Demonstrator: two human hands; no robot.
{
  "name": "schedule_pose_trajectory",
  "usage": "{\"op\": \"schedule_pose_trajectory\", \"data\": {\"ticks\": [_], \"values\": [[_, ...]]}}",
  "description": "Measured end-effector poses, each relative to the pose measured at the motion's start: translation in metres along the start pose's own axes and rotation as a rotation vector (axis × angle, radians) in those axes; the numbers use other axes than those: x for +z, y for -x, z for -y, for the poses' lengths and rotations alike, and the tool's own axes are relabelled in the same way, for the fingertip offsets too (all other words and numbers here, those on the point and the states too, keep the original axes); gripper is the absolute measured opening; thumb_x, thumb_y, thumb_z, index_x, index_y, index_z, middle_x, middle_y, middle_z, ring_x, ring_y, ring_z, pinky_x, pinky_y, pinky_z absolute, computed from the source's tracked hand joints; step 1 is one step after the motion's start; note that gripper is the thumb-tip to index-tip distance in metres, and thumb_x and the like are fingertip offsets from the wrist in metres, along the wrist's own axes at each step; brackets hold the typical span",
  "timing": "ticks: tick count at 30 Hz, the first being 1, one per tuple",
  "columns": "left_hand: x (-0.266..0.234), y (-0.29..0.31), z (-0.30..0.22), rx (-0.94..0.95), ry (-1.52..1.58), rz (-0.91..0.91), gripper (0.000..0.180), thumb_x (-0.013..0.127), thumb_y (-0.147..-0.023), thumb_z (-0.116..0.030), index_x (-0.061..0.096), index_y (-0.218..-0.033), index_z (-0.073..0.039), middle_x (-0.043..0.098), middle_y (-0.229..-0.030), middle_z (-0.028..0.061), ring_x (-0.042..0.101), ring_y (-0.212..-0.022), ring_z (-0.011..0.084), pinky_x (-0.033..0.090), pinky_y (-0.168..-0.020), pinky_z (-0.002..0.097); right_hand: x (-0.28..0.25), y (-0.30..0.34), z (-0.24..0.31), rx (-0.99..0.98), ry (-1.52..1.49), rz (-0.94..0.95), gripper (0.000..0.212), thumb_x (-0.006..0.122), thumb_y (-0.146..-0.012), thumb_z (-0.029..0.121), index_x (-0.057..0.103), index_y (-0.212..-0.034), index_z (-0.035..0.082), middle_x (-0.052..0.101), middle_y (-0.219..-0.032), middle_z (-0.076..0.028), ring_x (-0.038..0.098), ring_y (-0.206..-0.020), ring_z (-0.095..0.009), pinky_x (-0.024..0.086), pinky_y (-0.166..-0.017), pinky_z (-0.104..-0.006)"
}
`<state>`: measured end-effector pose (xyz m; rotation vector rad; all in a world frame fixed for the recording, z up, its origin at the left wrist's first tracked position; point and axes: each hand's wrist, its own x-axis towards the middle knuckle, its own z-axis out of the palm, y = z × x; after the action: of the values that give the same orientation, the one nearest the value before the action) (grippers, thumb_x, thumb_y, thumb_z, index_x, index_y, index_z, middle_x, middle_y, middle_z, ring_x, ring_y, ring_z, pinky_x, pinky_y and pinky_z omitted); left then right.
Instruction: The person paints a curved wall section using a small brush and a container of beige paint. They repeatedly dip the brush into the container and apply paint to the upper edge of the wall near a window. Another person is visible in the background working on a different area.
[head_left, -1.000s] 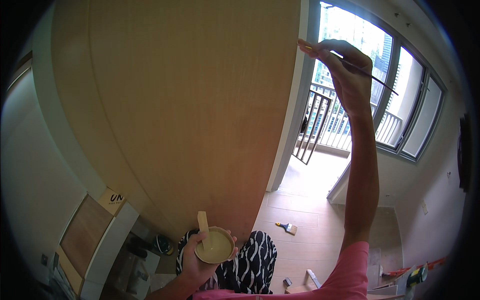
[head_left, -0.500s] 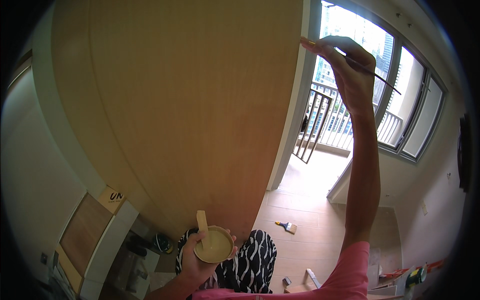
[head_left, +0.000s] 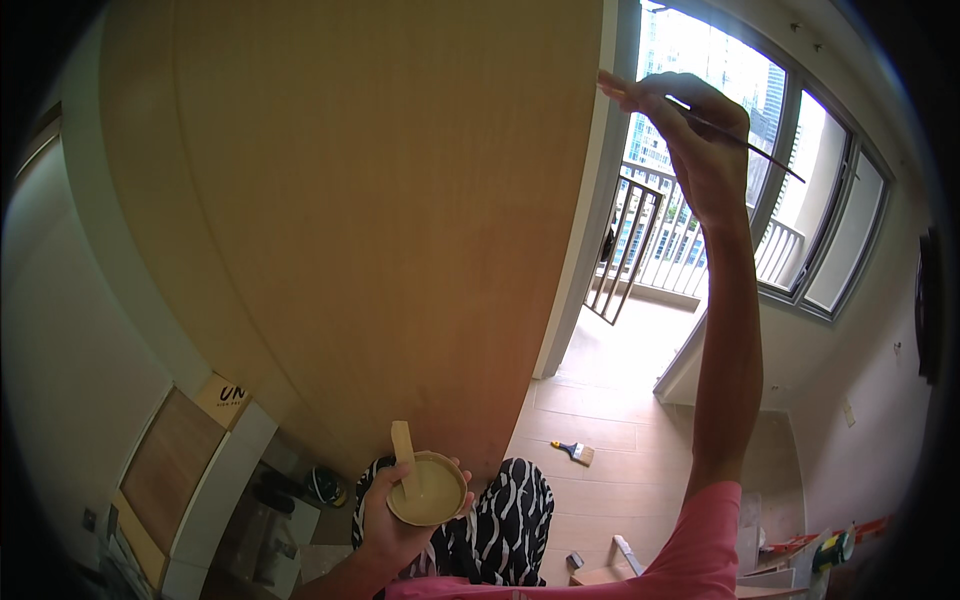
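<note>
My right hand (head_left: 695,125) is raised at the upper right, closed round a thin, dark-handled paintbrush (head_left: 762,155). Its fingertips lie at the edge of a large pale wooden panel (head_left: 380,220), and the brush's tip is hidden by them. Low in front of me, my left hand (head_left: 392,520) cups a round bowl (head_left: 428,490) of beige paint or similar liquid. The left thumb presses a flat wooden stick (head_left: 402,445) against the bowl's rim, the stick's lower end inside the bowl.
A wide paintbrush (head_left: 573,453) lies on the tiled floor (head_left: 610,420). Beyond the panel's right edge are a window (head_left: 810,190) and a balcony railing (head_left: 680,262). A dark can (head_left: 325,487) stands at the lower left; tools and a green can (head_left: 832,551) lie at the lower right.
The right fingertips have shifted very slightly up along the panel's edge, and the brush has turned a little in them. The left hand holds the bowl and stick almost still.
</note>
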<state>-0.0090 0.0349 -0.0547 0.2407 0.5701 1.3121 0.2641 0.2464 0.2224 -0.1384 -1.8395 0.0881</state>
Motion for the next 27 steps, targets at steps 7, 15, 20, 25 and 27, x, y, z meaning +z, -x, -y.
{"op": "schedule_pose_trajectory", "data": {"ticks": [7, 15, 20, 25, 27], "values": [[0.0017, 0.0014, -0.0002, 0.006, -0.009, -0.001, 0.038, 0.054, -0.089, -0.033, 0.056, -0.117, -0.007, 0.057, -0.122, 0.0184, 0.052, -0.119, 0.0383, 0.044, -0.1, 0.054, 0.0048, -0.0029, 0.003, -0.031, -0.014, -0.084, 0.011, 0.067, -0.089, 0.009, 0.072, -0.097, 0.003, 0.073, -0.088, -0.008, 0.07, -0.091, -0.016, 0.055, -0.082, -0.0298], [-0.0011, 0.0009, 0.0003, 0.003, -0.01, 0.005, 0.039, 0.054, -0.089, -0.034, 0.056, -0.117, -0.007, 0.057, -0.122, 0.0183, 0.052, -0.12, 0.0381, 0.044, -0.1, 0.0541, 0.0038, -0.0001, 0.0047, 0.001, 0.044, -0.027, 0.012, 0.067, -0.089, 0.009, 0.072, -0.097, 0.002, 0.073, -0.09, -0.009, 0.071, -0.091, -0.018, 0.055, -0.083, -0.0302], [0.0004, 0.0022, -0.0002, 0.003, -0.023, 0.002, 0.04, 0.054, -0.089, -0.035, 0.056, -0.117, -0.006, 0.057, -0.123, 0.0177, 0.051, -0.121, 0.0375, 0.043, -0.101, 0.0539, 0.0047, -0.0011, 0.0093, 0.004, 0.078, -0.038, 0.011, 0.066, -0.089, 0.007, 0.072, -0.097, 0.002, 0.073, -0.09, -0.009, 0.071, -0.095, -0.02, 0.055, -0.084, -0.0311], [0.0007, 0.003, -0.0004, 0.002, -0.029, 0.004, 0.04, 0.053, -0.089, -0.035, 0.056, -0.117, -0.006, 0.057, -0.123, 0.0173, 0.051, -0.121, 0.0373, 0.043, -0.101, 0.0538, 0.0001, 0.0023, 0.0047, -0.037, 0.02, 0.039, 0.009, 0.064, -0.09, 0.005, 0.07, -0.095, 0.0, 0.072, -0.087, -0.009, 0.07, -0.101, -0.022, 0.056, -0.086, -0.032], [0.0, 0.0031, -0.0005, 0.001, -0.029, 0.005, 0.04, 0.053, -0.089, -0.035, 0.056, -0.117, -0.006, 0.057, -0.123, 0.0173, 0.051, -0.121, 0.0373, 0.043, -0.102, 0.0538, 0.0065, 0.002, 0.01, 0.005, 0.076, -0.036, 0.007, 0.064, -0.09, 0.003, 0.07, -0.093, 0.0, 0.071, -0.086, -0.009, 0.069, -0.103, -0.024, 0.056, -0.086, -0.0313]]}}
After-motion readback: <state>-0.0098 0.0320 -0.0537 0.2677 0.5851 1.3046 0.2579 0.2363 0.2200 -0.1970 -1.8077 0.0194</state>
